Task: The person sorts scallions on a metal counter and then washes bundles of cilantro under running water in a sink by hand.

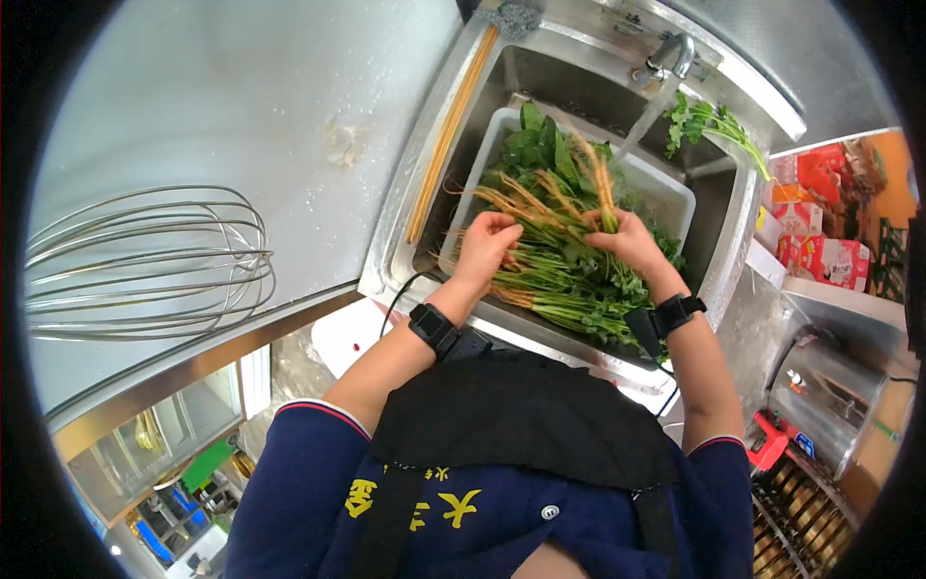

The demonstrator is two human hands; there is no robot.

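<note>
A heap of leafy greens with stems and long brownish roots (569,299) fills a pale plastic tub (683,188) inside the metal sink (728,183). My right hand (632,243) is closed around the stem end of a rooted green (600,179), its thick tan roots pointing up toward the faucet. My left hand (485,253) is beside it over the left of the heap, thumb and fingertips pinched together near thin roots. What sits between those fingertips is too small to make out. Broad dark leaves (540,145) lie at the tub's far side.
Water runs from the faucet (675,56) into the tub. A leafy sprig (719,125) lies over the sink's right corner. Long wooden chopsticks (453,135) and a steel scouring pad (516,19) rest on the left rim. A large whisk (154,261) lies on the left counter.
</note>
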